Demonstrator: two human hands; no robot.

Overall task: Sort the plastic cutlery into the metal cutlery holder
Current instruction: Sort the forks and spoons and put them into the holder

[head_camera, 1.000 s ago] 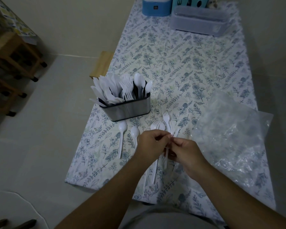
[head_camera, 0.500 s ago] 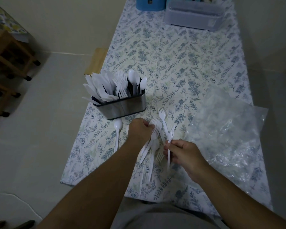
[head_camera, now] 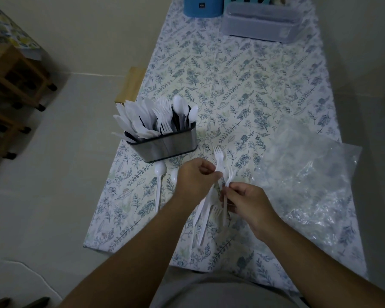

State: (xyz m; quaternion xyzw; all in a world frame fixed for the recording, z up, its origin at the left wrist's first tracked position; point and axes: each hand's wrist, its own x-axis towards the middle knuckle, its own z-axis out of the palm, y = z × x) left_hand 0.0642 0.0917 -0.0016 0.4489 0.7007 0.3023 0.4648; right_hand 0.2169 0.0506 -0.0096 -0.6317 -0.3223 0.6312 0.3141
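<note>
Two bare hands met over the near part of the floral tablecloth [head_camera: 242, 90]. The left hand [head_camera: 195, 180] had its fingers curled round a bunch of white plastic forks [head_camera: 206, 210], whose handles trailed down toward the table edge. The right hand [head_camera: 246, 200] pinched a single plastic fork [head_camera: 228, 178] between thumb and fingertips, tines up, just beside the left hand's bunch. The metal cutlery holder [head_camera: 167, 147] stood just beyond the hands, with knives in its left compartment, forks in the middle and spoons on the right. One plastic spoon [head_camera: 158, 185] lay flat in front of the holder, left of the left hand. A crumpled clear plastic bag [head_camera: 309, 174] lay to the right of the hands.
</note>
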